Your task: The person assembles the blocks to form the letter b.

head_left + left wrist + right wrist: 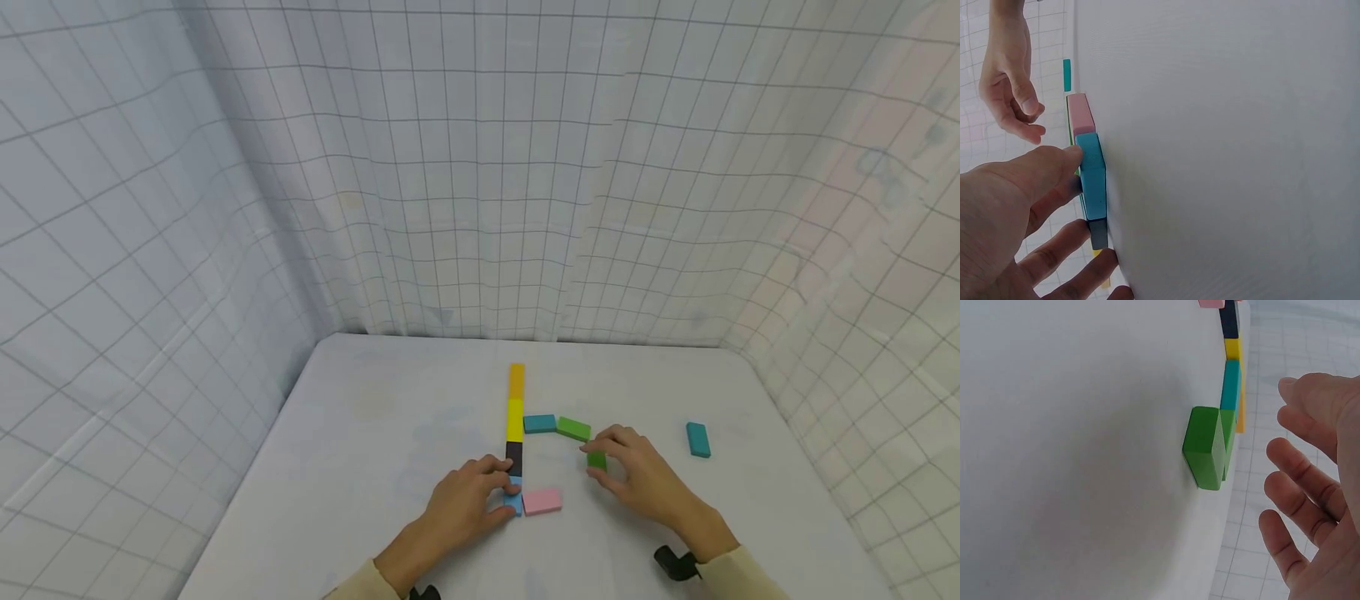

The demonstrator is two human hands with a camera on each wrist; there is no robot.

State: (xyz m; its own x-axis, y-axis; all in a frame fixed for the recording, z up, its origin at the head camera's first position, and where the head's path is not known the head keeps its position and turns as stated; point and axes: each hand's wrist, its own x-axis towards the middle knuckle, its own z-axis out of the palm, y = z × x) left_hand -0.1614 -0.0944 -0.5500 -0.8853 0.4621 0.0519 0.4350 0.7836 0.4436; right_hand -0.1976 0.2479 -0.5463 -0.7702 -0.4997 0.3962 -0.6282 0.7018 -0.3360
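My left hand (468, 502) rests its thumb and fingertips on a light-blue block (513, 503) and beside a black block (513, 457). These two adjoin in a straight column with a yellow block (514, 421) and an orange block (517, 381). Touching the blue block's right side lies a pink block (542, 502). My right hand (637, 477) hovers around a green block (597, 460); in the right wrist view its loosely bent fingers stand apart from that green block (1204, 447). A second green block (573, 429) and a teal block (540, 424) run from it to the column.
Off to the right lies a separate teal block (698, 440). Everything lies on a white table (375, 417), enclosed at the back and sides by white grid-patterned curtains (510, 183). Black wrist-worn gear (675, 564) shows by the right wrist.
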